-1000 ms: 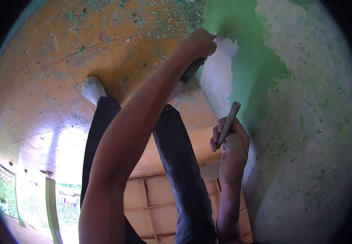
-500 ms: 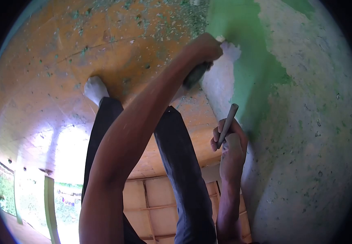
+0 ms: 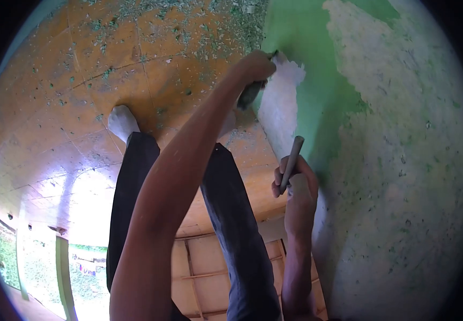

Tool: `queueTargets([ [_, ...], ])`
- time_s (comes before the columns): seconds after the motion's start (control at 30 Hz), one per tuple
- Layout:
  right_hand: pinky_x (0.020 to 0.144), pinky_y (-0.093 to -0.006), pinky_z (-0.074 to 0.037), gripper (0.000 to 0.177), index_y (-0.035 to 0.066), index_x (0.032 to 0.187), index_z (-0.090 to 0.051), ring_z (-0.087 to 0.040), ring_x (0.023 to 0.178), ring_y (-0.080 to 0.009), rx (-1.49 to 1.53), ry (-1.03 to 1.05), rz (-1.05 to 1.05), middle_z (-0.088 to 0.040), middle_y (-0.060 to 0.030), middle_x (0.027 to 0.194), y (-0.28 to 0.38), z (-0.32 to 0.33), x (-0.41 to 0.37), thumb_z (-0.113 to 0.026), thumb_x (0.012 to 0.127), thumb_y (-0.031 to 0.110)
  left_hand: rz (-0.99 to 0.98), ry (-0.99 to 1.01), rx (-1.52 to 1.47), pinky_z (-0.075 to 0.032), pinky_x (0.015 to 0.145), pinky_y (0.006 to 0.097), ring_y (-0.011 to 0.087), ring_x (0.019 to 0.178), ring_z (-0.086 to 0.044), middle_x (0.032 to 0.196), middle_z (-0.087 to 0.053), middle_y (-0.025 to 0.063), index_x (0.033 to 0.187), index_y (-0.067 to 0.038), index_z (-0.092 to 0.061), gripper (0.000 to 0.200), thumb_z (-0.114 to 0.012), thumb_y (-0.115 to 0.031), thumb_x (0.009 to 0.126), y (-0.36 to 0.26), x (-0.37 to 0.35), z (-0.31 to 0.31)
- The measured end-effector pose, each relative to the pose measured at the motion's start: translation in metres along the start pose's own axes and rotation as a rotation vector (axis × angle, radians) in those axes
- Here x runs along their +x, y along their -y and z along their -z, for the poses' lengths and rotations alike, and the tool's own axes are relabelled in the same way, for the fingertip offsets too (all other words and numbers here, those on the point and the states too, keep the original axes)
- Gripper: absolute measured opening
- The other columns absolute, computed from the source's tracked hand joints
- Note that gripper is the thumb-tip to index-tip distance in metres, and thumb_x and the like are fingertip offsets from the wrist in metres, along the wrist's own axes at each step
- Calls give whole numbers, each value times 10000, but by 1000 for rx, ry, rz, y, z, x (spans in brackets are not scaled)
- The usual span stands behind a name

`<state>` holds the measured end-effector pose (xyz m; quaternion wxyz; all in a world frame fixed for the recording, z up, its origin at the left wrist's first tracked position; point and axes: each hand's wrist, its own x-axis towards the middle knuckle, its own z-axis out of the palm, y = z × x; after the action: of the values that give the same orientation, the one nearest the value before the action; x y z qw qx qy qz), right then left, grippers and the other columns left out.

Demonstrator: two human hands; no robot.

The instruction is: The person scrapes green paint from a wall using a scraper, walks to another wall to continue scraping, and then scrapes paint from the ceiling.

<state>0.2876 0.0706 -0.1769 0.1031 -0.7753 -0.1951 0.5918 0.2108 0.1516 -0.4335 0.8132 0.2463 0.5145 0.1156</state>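
Grey rod (image 3: 292,163) in right fingers (image 3: 277,176), green-patched wall (image 3: 386,171) alongside

The left arm (image 3: 172,187) slants from the near left towards the far middle, slightly bent at the elbow (image 3: 156,230), its wrist (image 3: 234,75) roughly in line. The left hand (image 3: 257,65) is closed tightly at the far end. The right arm (image 3: 297,267) reaches less far, and the right hand (image 3: 302,190) has its fingers (image 3: 276,188) curled in, fingertips towards the left.

The wall (image 3: 325,91) is patchy green and white, the floor (image 3: 167,80) green-flecked orange, the stick (image 3: 292,163) grey.
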Motion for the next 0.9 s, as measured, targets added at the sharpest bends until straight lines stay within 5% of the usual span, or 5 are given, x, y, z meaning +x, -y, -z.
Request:
queueTargets([
  [0.17,542,-263,-354,180,24,775,-485,-379,582,-105,19,-1,8,-407,-30,651,-8,15,-7,-313,763,73,-208,51,8,-499,563,306,143,637,-552,822,-592,122,1465,-24,-237,689,-527,-262,887,-23,-91,-34],
  [0.23,544,-263,-354,179,26,776,-486,-377,583,-106,18,-5,-5,-406,-28,652,-9,14,-8,-313,765,72,-231,-116,80,-492,561,289,142,633,-548,808,-574,114,1456,-27,-269,633,-492,-266,914,-33,-94,-51],
  [0.43,549,-262,-352,181,28,778,-488,-375,589,-103,27,-30,-29,-406,-24,652,-9,16,-14,-312,768,69,-159,-55,-190,-471,511,315,142,554,-534,779,-596,107,1425,1,-325,569,-465,-285,953,-46,-108,-51],
  [0.63,551,-263,-357,182,23,784,-490,-379,588,-103,34,-11,-41,-410,-27,657,-17,16,-15,-313,771,64,-94,-73,-106,-476,491,290,115,526,-535,673,-497,29,1335,-24,-490,515,-556,-319,919,-51,-106,-41],
  [0.9,550,-263,-357,182,16,787,-491,-381,583,-103,43,3,-43,-409,-26,661,-14,11,-15,-316,771,62,-78,88,-153,-450,474,258,82,578,-522,736,-525,27,1279,-51,-565,485,-618,-337,892,-59,-102,-18],
])
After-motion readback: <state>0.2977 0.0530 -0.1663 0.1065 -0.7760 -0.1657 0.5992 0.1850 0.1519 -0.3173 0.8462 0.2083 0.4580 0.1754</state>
